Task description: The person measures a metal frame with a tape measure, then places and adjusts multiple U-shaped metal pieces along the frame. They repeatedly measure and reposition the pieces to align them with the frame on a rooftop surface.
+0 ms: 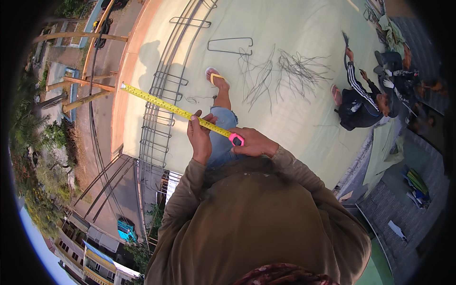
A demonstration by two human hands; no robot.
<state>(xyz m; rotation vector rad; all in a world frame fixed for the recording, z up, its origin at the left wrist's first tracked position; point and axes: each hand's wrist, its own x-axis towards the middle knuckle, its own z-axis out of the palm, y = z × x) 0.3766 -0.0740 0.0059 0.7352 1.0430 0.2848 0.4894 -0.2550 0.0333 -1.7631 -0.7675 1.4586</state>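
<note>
My right hand [255, 141] is closed around the pink and black case of a tape measure [236, 139], close to my waist. From the case a yellow tape blade [156, 100] runs out to the upper left, its tip near the orange board along the edge. My left hand [200, 137] grips the blade a short way from the case, thumb and fingers at its sides. Beneath the blade's outer part lies a long cage of steel bars [164, 102] tied with rectangular stirrups.
A loose bent stirrup [230, 45] and tangled thin wires [299, 71] lie on the pale floor. To the right, a crouching person [363, 102] holds a wire bundle [345, 45]. Beyond the orange edge board [126, 80] there is a drop to a street.
</note>
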